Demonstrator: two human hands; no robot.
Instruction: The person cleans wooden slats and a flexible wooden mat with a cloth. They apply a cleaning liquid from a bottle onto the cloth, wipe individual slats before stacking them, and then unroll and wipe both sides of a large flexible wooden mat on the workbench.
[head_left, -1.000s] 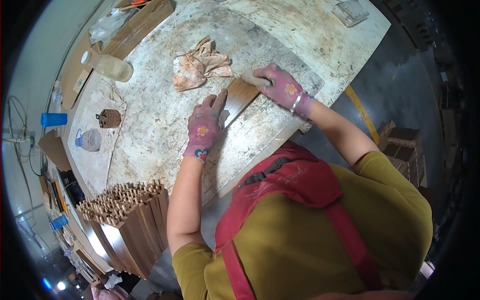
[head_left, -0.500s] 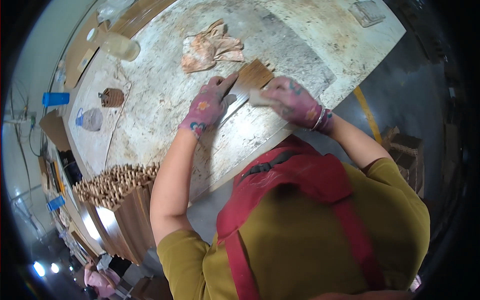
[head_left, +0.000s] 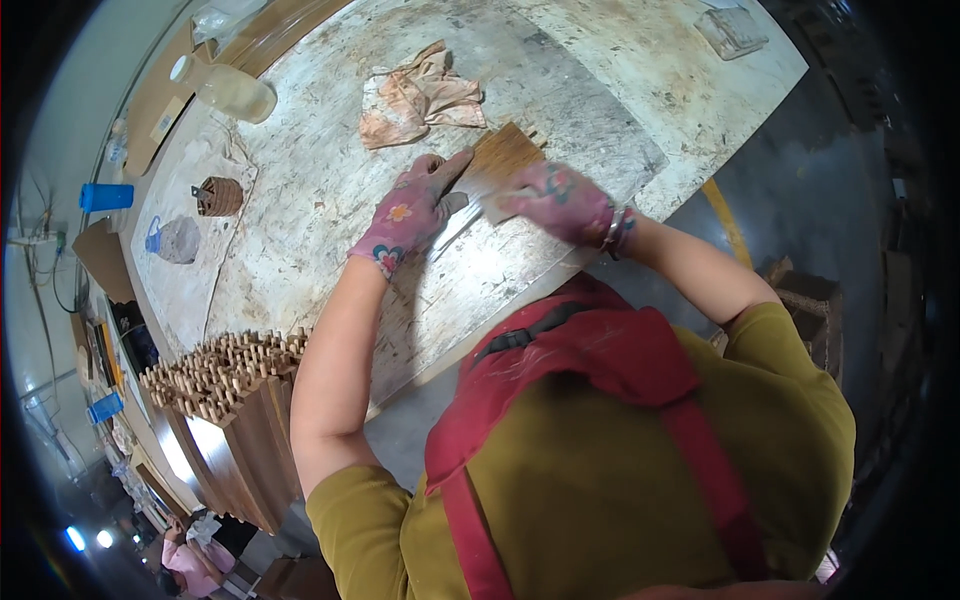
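Observation:
A brown wooden board (head_left: 507, 150) with dowel pins at its far right end lies aslant on the worktable, its near part glossy with glare. My left hand (head_left: 402, 212), in a pink flowered glove, grips the board's left edge between thumb and fingers. In the matching glove, my right hand (head_left: 563, 203) is closed on a pale, flat pad (head_left: 496, 209) over the near right part of the board. Motion blurs this hand, and the pad's exact kind is unclear. Beyond the board lies a crumpled, stained cloth (head_left: 422, 100), apart from both hands.
Several dowelled boards (head_left: 235, 440) stand stacked beside my left forearm. On the stained worktable (head_left: 310, 200) are a capped bottle (head_left: 235, 92), a small brown ribbed block (head_left: 219, 196) and a clear container (head_left: 178, 240). A plastic-wrapped packet (head_left: 733, 30) lies far right; another person (head_left: 195, 560) is at lower left.
My right hand has moved left and slightly nearer with the pad along the board. My left hand keeps its hold; the whole view has shifted a little.

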